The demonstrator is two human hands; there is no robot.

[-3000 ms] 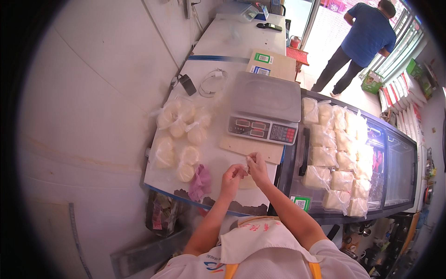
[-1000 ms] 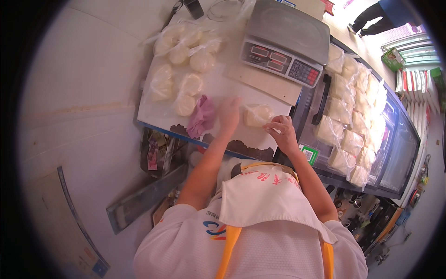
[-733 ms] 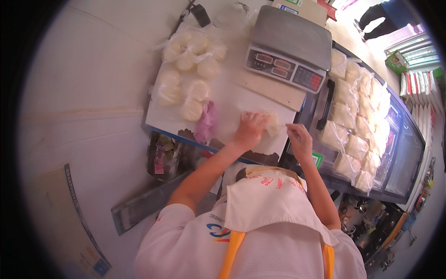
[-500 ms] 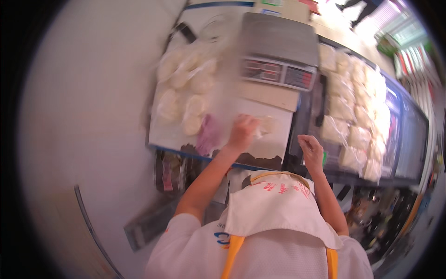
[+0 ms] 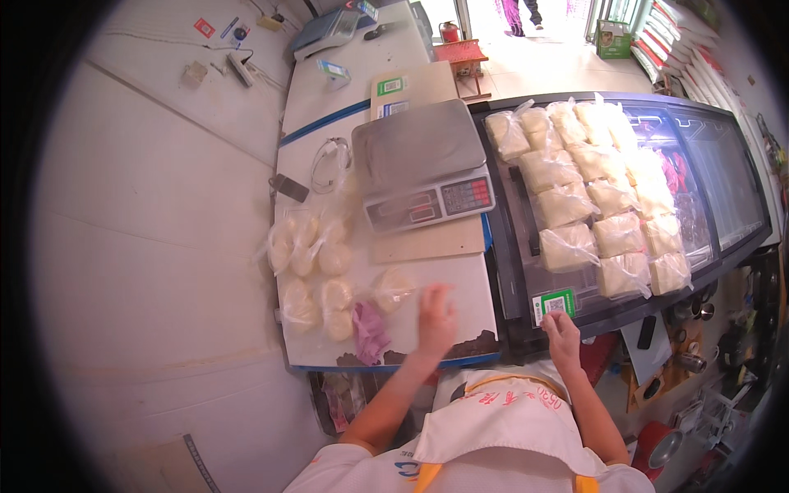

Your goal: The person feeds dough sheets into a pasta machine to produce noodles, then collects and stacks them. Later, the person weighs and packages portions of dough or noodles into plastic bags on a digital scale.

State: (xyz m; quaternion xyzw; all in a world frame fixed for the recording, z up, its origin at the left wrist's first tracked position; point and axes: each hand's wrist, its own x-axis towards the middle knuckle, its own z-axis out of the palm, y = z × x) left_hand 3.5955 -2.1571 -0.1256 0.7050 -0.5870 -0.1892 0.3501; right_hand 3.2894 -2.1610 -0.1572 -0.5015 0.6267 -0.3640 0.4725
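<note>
My left hand [image 5: 436, 320] hovers over the white counter [image 5: 460, 283], fingers spread and blurred, holding nothing. Just left of it lies a small clear bag of pale dough pieces [image 5: 393, 287], apart from the hand. My right hand [image 5: 562, 333] rests on the front edge of the glass-topped freezer [image 5: 723, 189], by a small green-and-white card [image 5: 555, 304], and holds nothing. A grey electronic scale [image 5: 421, 168] stands on a wooden board [image 5: 436, 240] behind my left hand.
Several bagged pale dough pieces [image 5: 308, 259] cluster at the counter's left, with pink plastic bags [image 5: 370, 329] near the front edge. Many bagged white blocks [image 5: 596, 193] lie on the freezer lid. A second scale [image 5: 329, 29] and cables sit at the counter's far end.
The small bag has been let go and now lies left of my left hand. My right hand moved off the counter to the freezer's front edge. The view tilted up.
</note>
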